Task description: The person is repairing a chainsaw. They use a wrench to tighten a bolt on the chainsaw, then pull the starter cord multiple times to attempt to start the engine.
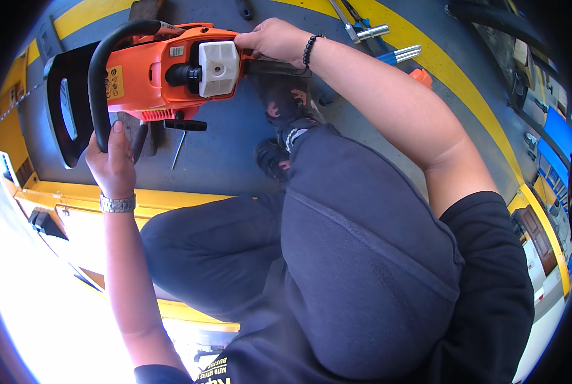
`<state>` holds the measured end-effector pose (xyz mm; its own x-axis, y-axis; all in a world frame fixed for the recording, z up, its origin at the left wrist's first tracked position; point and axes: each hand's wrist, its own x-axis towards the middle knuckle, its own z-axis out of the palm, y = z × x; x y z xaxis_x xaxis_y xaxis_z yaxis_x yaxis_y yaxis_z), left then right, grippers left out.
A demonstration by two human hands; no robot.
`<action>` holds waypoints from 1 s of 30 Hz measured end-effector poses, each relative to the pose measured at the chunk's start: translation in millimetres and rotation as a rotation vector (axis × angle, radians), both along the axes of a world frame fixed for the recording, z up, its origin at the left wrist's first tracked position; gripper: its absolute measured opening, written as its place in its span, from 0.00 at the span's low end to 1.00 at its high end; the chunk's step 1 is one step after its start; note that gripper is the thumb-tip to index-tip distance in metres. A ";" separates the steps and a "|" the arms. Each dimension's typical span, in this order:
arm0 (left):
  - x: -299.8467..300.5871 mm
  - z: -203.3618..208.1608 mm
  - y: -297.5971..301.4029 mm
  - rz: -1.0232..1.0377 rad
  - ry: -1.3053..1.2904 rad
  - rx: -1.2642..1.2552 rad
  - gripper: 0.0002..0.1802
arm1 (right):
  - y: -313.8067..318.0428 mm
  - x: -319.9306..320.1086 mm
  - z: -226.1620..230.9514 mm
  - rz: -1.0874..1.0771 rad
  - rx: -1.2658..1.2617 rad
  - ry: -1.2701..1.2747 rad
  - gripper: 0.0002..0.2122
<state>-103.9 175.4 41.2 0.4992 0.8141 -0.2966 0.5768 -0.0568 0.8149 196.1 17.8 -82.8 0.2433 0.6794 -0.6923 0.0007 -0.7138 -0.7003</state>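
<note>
left hand (112, 165) clamped round the chainsaw's (142, 83) handle (96, 80), right hand (274, 42) gripping its rear — tools (374, 31) and a shoe (270, 160) nearby.

Before you, the grey, yellow-striped floor (222, 137) bears a silver-headed tool (370, 32), a blue-and-silver tool (406, 55), an orange piece (420, 77) and your dark shoe (271, 159).

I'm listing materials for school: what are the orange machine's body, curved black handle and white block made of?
Orange body: probably hard plastic, fairly shiny, with moulded ribs and curves.
Curved black handle: perhaps plastic or rubber-coated; it looks smooth and evenly round, its core hidden.
White block: likely plastic, rather matte, with crisp moulded-looking edges.
</note>
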 end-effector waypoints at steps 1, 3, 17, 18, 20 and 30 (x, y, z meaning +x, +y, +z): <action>-1.7 0.0 0.8 0.007 0.000 -0.001 0.18 | 1.4 -1.4 3.7 0.009 0.005 -0.011 0.25; -4.5 -1.6 2.8 0.006 -0.010 -0.005 0.18 | 4.0 0.3 11.6 0.050 -0.046 -0.054 0.24; -1.3 0.7 -1.1 0.000 0.020 0.030 0.20 | 6.7 -0.4 24.7 0.047 -0.109 -0.073 0.26; -2.3 0.2 0.2 -0.001 0.006 0.021 0.20 | 6.6 0.9 25.0 0.050 -0.114 -0.075 0.26; -2.2 -2.1 0.6 -0.007 -0.020 -0.004 0.19 | 3.9 0.6 17.3 0.029 -0.093 -0.070 0.26; -11.0 -2.5 5.5 -0.010 0.001 0.004 0.16 | 8.8 0.6 28.3 0.124 -0.102 -0.159 0.25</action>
<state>-114.8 180.9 38.7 0.5073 0.8102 -0.2937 0.5767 -0.0660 0.8143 196.7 26.6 -54.6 0.2738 0.6392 -0.7187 0.1973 -0.7686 -0.6085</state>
